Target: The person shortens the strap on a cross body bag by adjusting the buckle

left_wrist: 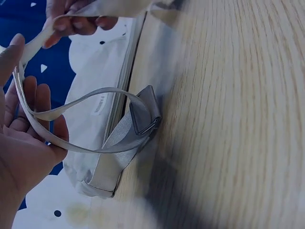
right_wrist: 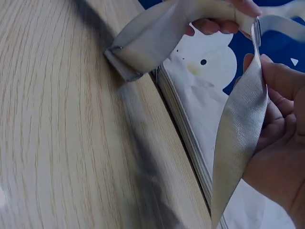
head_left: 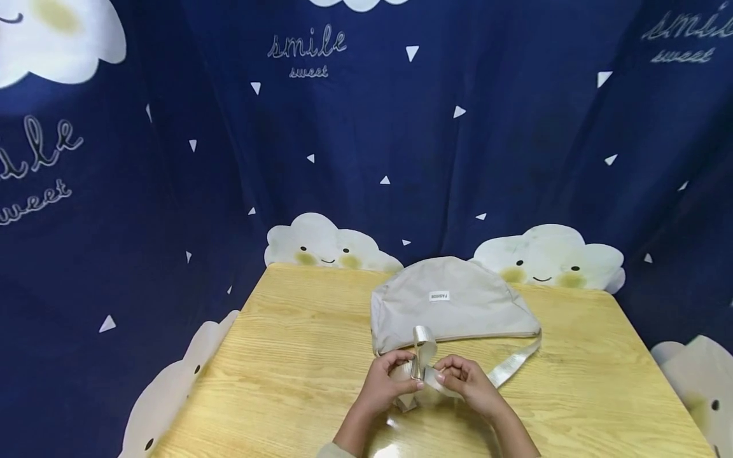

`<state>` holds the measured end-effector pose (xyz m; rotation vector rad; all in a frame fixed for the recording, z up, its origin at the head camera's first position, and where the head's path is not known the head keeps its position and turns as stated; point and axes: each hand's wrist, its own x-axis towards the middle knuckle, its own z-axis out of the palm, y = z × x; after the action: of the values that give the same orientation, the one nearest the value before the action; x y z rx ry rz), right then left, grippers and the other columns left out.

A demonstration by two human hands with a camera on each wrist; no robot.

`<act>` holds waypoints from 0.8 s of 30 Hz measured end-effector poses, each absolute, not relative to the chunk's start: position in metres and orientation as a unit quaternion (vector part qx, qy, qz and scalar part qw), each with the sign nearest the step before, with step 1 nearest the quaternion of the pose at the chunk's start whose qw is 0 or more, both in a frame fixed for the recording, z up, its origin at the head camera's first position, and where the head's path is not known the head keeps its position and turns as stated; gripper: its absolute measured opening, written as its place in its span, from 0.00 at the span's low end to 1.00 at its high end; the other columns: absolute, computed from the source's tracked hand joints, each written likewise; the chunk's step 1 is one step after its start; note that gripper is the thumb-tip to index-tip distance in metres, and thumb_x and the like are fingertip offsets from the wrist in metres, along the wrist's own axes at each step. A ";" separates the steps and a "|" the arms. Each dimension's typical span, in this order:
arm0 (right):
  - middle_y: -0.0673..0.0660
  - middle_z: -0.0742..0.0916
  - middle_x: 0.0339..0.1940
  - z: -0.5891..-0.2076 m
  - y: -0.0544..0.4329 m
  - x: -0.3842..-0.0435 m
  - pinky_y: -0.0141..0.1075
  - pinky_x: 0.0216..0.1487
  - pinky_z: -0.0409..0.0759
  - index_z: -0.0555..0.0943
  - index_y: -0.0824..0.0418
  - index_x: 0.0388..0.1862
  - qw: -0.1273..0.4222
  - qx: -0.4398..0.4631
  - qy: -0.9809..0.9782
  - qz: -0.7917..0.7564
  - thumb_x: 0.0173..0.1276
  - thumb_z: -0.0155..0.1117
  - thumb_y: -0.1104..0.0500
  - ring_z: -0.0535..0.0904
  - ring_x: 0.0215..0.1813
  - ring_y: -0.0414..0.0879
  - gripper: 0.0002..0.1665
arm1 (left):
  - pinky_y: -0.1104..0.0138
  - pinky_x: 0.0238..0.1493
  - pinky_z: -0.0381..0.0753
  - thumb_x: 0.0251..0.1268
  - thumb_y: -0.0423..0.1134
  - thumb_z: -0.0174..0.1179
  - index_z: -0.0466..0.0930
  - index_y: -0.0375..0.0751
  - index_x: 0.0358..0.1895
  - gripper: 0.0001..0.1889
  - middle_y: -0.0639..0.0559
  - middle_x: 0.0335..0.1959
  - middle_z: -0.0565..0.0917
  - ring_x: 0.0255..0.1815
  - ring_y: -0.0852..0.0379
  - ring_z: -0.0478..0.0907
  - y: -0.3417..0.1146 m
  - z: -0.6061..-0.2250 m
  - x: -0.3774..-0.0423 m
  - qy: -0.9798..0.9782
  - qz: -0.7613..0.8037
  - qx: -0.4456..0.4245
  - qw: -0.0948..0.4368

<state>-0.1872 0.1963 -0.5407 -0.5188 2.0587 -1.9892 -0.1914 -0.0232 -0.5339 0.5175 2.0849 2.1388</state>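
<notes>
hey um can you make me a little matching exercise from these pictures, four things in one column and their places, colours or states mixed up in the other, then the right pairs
Things
1. Table
2. Backdrop
3. Strap
4. Label

Places, colours, states
A. Small and white, on the front of the bag
B. Held in the left grip and the right grip
C. Yellowish, with wood grain
D. Mostly dark blue

Right pairs: 1-C, 2-D, 3-B, 4-A
</notes>
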 end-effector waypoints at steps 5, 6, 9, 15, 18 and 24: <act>0.60 0.83 0.37 -0.538 0.192 -0.189 0.34 0.38 0.77 0.72 0.77 0.44 0.123 -0.180 0.697 -0.683 0.65 0.59 0.65 0.78 0.38 0.42 0.15 | 0.67 0.40 0.76 0.42 0.29 0.72 0.78 0.38 0.46 0.23 0.50 0.36 0.80 0.37 0.56 0.76 -0.022 -0.538 -0.193 0.690 0.701 0.177 0.052; 0.60 0.83 0.36 -0.538 0.192 -0.189 0.34 0.37 0.77 0.72 0.77 0.44 0.123 -0.180 0.697 -0.683 0.65 0.59 0.65 0.79 0.37 0.42 0.15 | 0.67 0.40 0.76 0.42 0.29 0.72 0.78 0.38 0.46 0.23 0.50 0.36 0.79 0.37 0.56 0.76 -0.022 -0.538 -0.192 0.691 0.699 0.177 0.051; 0.56 0.82 0.34 -0.537 0.192 -0.187 0.33 0.35 0.76 0.72 0.77 0.43 0.117 -0.178 0.699 -0.683 0.65 0.60 0.65 0.77 0.34 0.40 0.15 | 0.68 0.39 0.76 0.43 0.29 0.72 0.78 0.37 0.47 0.23 0.49 0.36 0.79 0.37 0.56 0.76 -0.024 -0.537 -0.191 0.694 0.697 0.176 0.054; 0.58 0.81 0.33 -0.533 0.190 -0.185 0.35 0.36 0.77 0.71 0.76 0.46 0.123 -0.181 0.699 -0.681 0.62 0.62 0.66 0.77 0.34 0.42 0.18 | 0.68 0.40 0.76 0.44 0.27 0.71 0.78 0.36 0.48 0.22 0.49 0.39 0.81 0.38 0.56 0.76 -0.028 -0.535 -0.189 0.704 0.687 0.171 0.058; 0.61 0.81 0.35 -0.529 0.187 -0.185 0.36 0.38 0.77 0.70 0.74 0.52 0.114 -0.186 0.719 -0.660 0.59 0.65 0.67 0.78 0.37 0.46 0.23 | 0.66 0.41 0.77 0.44 0.27 0.71 0.79 0.35 0.47 0.22 0.47 0.39 0.82 0.39 0.53 0.78 -0.030 -0.526 -0.188 0.702 0.688 0.177 0.053; 0.58 0.81 0.35 -0.525 0.178 -0.179 0.36 0.38 0.74 0.73 0.69 0.52 0.057 -0.189 0.788 -0.583 0.53 0.71 0.67 0.75 0.37 0.48 0.27 | 0.67 0.43 0.77 0.44 0.25 0.70 0.79 0.30 0.46 0.21 0.43 0.42 0.83 0.42 0.48 0.78 -0.037 -0.512 -0.184 0.692 0.696 0.177 0.071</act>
<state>-0.1790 0.1781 -0.5252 -0.5742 2.3905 -1.7668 -0.1840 -0.0368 -0.5119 0.5332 2.0796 2.0936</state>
